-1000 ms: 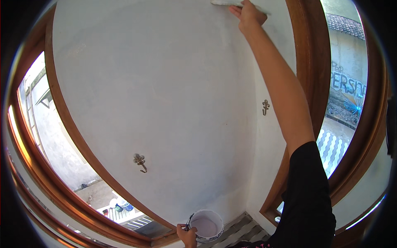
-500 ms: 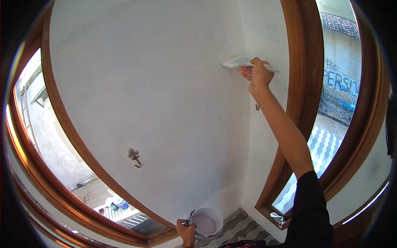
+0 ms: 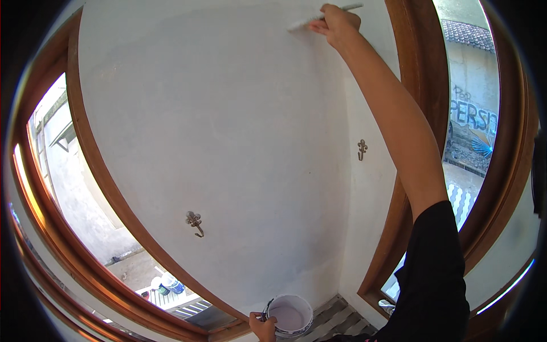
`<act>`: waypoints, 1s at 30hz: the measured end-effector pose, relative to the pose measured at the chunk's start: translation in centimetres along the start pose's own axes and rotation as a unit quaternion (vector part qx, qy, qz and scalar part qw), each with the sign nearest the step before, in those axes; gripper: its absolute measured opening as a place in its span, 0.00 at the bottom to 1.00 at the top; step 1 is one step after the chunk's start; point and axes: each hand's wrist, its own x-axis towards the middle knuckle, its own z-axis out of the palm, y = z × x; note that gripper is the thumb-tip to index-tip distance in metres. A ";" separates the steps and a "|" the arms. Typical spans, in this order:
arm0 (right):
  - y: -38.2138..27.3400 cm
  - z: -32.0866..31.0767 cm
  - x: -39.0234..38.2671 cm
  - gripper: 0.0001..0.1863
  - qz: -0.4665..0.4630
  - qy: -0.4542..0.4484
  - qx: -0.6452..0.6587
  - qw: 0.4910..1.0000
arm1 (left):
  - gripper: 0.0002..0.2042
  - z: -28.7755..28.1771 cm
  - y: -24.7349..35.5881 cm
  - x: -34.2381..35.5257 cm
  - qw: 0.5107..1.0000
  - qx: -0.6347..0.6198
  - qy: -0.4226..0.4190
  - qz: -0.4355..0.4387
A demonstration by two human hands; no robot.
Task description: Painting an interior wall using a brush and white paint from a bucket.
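High on the wall, my right hand (image 3: 340, 25) is closed round the handle of a paintbrush (image 3: 303, 23). Its pale bristles touch the white wall (image 3: 228, 125) near the inner corner, and the handle points up to the right. Low in the view, my left hand (image 3: 263, 328) grips the rim or handle of a white paint bucket (image 3: 309, 308) at its left side. Pale, faintly pinkish paint (image 3: 288, 318) lies inside the bucket. Greyer, damp-looking patches show on parts of the wall.
A metal hook (image 3: 194, 222) is fixed on the wall at lower left, another hook (image 3: 362, 149) on the right-hand wall. Brown wooden frames (image 3: 424, 74) border windows on both sides. Crumpled stuff (image 3: 387, 308) rests on the right sill. Below is a patterned tiled floor (image 3: 333, 316).
My right hand has carried the brush upward and slightly left along the wall. The view has shifted, bringing the right-hand hook fully into sight. My left hand still grips the bucket.
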 end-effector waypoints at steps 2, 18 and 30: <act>-0.5 0.2 -0.4 0.21 0.017 -0.046 0.090 0.995 | 0.16 -0.4 2.1 -1.3 0.999 0.028 0.000 0.021; 10.4 -11.1 -13.2 0.12 0.036 0.011 0.016 0.999 | 0.19 -1.1 -1.3 1.5 0.999 0.027 -0.032 0.033; 2.2 -11.7 -2.9 0.16 -0.396 -0.130 -0.348 0.840 | 0.12 -0.1 -0.6 -0.3 0.996 -0.002 -0.067 0.051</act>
